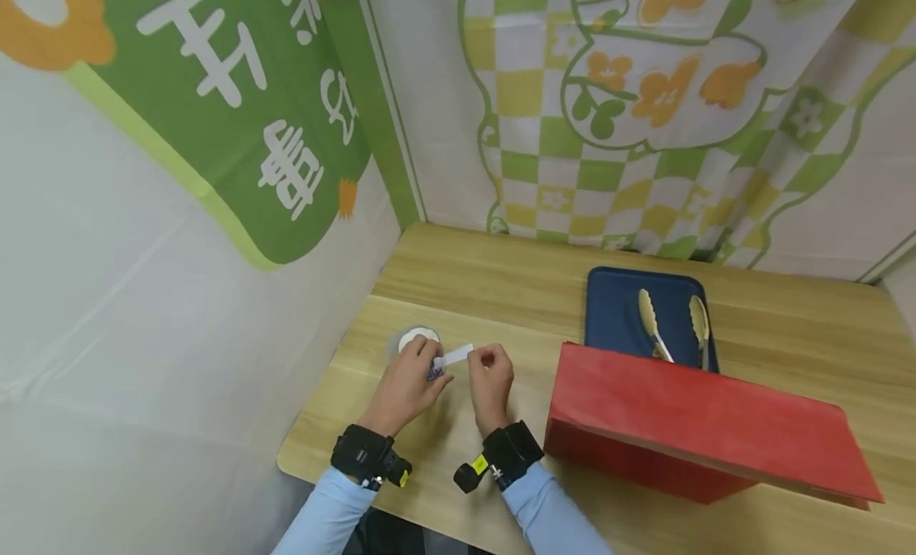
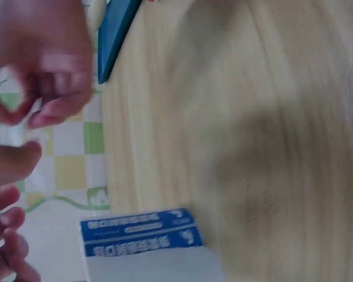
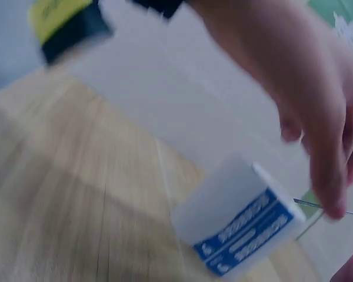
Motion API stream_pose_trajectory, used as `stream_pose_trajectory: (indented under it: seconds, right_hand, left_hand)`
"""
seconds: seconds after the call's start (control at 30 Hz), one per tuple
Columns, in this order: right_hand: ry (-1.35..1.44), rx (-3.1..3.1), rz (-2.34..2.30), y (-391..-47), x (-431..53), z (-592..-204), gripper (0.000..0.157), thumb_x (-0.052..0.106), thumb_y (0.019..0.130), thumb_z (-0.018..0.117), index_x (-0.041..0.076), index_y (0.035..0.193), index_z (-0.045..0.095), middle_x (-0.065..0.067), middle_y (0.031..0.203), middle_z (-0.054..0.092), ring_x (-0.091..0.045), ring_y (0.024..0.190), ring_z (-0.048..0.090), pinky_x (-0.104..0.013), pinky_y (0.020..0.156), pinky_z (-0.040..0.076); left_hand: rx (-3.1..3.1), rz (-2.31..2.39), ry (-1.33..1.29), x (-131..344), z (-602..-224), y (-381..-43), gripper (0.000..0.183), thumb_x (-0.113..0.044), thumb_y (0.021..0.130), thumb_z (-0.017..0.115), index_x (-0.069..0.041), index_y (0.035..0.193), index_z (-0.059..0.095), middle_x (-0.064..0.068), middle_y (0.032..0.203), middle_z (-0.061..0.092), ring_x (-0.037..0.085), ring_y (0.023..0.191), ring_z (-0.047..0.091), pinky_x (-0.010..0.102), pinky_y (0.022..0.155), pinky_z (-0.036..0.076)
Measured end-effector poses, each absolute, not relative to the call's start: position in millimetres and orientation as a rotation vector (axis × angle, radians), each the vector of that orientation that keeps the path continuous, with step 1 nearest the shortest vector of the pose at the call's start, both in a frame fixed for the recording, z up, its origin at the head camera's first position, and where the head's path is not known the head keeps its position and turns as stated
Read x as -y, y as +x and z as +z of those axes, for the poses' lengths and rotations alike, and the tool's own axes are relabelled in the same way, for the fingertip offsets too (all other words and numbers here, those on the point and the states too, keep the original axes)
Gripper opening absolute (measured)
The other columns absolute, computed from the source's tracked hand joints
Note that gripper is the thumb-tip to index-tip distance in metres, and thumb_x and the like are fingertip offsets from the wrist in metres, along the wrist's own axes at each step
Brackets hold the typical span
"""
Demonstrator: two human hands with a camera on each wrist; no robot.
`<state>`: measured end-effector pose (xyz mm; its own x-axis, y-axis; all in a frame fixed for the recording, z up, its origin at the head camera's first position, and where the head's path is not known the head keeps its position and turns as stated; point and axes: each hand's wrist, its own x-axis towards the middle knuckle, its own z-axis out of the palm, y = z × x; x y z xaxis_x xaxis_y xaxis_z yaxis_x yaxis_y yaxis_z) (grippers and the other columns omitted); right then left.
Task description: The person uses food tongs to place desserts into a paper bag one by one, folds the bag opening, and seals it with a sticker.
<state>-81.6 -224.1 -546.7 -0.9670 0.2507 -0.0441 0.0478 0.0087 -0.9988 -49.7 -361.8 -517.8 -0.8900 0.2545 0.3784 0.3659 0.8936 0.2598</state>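
Note:
A narrow white strip (image 1: 456, 355) stretches between the two hands in the head view. My left hand (image 1: 410, 386) pinches its left part between thumb and fingers. At its other end my right hand (image 1: 490, 378) pinches with thumb and forefinger, the fingers curled. Just behind the left hand stands a white cup (image 1: 417, 337), partly hidden by it. The wrist views show blue labels with white lettering (image 3: 242, 235) on the cup's side. Seen edge-on in the right wrist view, the strip (image 3: 309, 204) is a thin line by the left thumb.
To the right stands a large red box (image 1: 687, 404) with an overhanging top. Behind it lies a dark blue tray (image 1: 608, 300) bearing tongs (image 1: 649, 315) with gold-coloured ends. A light wood table (image 1: 472, 269) meets printed curtains at the back and left.

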Motion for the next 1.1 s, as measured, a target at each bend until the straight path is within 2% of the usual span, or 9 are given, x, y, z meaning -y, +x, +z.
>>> stream_pose_trajectory:
  seconds: [0.1,0.23,0.33,0.43,0.6,0.7,0.8,0.9,1.1]
  right_hand:
    - [-0.253,2.143,2.069,-77.3,225.7,-536.1,0.007,0.008,0.078,0.061,0.002,0.075,0.059,-0.011,0.080,0.062,-0.024,0.082,0.057,-0.036,0.072,0.043]
    - [-0.140,2.161,2.073,-70.2,226.4,-528.7,0.006,0.007,0.080,0.061,0.002,0.076,0.060,-0.009,0.078,0.062,-0.020,0.078,0.058,-0.032,0.068,0.045]
    - [0.018,2.085,2.203,-64.9,225.2,-524.9,0.005,0.005,0.086,0.060,0.000,0.086,0.060,-0.012,0.085,0.062,-0.023,0.081,0.059,-0.029,0.065,0.047]
    - [0.213,1.992,2.319,-59.8,222.4,-517.5,0.014,0.003,0.091,0.056,-0.004,0.103,0.058,-0.021,0.098,0.062,-0.033,0.089,0.060,-0.032,0.068,0.049]
    - [0.546,2.021,2.301,-47.4,214.4,-481.7,0.033,-0.004,0.089,0.056,-0.007,0.121,0.051,-0.031,0.117,0.055,-0.043,0.104,0.053,-0.038,0.075,0.051]
    - [0.673,2.055,2.218,-40.4,210.9,-456.2,0.026,-0.002,0.089,0.060,-0.006,0.114,0.056,-0.026,0.111,0.059,-0.036,0.102,0.055,-0.042,0.076,0.054]
    - [0.750,2.033,2.111,-43.3,212.7,-452.6,0.014,0.002,0.088,0.063,-0.005,0.101,0.063,-0.020,0.099,0.065,-0.027,0.094,0.059,-0.046,0.076,0.055]
    - [0.815,1.980,1.951,-44.6,215.6,-451.0,0.005,0.002,0.086,0.067,0.000,0.090,0.065,-0.014,0.089,0.068,-0.022,0.084,0.062,-0.039,0.069,0.055]
    - [0.964,1.843,1.668,-25.7,220.1,-425.3,0.006,0.001,0.084,0.069,0.005,0.087,0.066,-0.010,0.082,0.068,-0.016,0.073,0.062,-0.030,0.059,0.054]
  left_hand:
    - [2.650,-0.416,-0.401,355.5,-517.5,-48.2,0.028,-0.015,0.077,0.077,-0.008,0.094,0.056,0.004,0.088,0.053,0.015,0.072,0.050,0.031,0.057,0.048]
    - [2.620,-0.453,-0.311,354.5,-516.8,-44.3,0.019,-0.006,0.078,0.074,-0.009,0.088,0.058,0.004,0.085,0.057,0.016,0.072,0.055,0.032,0.057,0.050]
    - [2.609,-0.611,-0.252,358.5,-513.9,-39.9,0.016,-0.002,0.079,0.073,-0.008,0.087,0.061,0.004,0.084,0.061,0.017,0.073,0.058,0.033,0.059,0.051]
    - [2.585,-0.831,-0.181,365.3,-507.5,-34.3,0.013,-0.001,0.080,0.072,-0.007,0.086,0.063,0.005,0.079,0.063,0.018,0.067,0.056,0.031,0.055,0.048]
    - [2.568,-1.150,-0.157,377.1,-489.9,-22.6,0.009,-0.009,0.083,0.073,-0.010,0.087,0.065,0.004,0.074,0.061,0.016,0.064,0.051,0.028,0.056,0.043]
    - [2.576,-1.242,-0.196,376.8,-471.3,-13.9,0.007,-0.009,0.084,0.071,-0.008,0.088,0.065,0.006,0.075,0.060,0.018,0.066,0.049,0.028,0.059,0.041]
    - [2.565,-1.315,-0.237,375.9,-458.0,-7.7,0.007,-0.008,0.084,0.070,-0.006,0.088,0.065,0.008,0.076,0.060,0.019,0.067,0.048,0.028,0.060,0.040]
    - [2.527,-1.469,-0.248,380.8,-455.8,-4.3,0.011,-0.010,0.086,0.069,-0.004,0.094,0.065,0.006,0.084,0.062,0.018,0.074,0.053,0.025,0.066,0.045]
    - [2.249,-1.925,-0.167,400.4,-461.8,1.8,0.022,-0.012,0.095,0.058,0.003,0.111,0.060,-0.003,0.103,0.063,0.013,0.096,0.061,0.026,0.085,0.052]
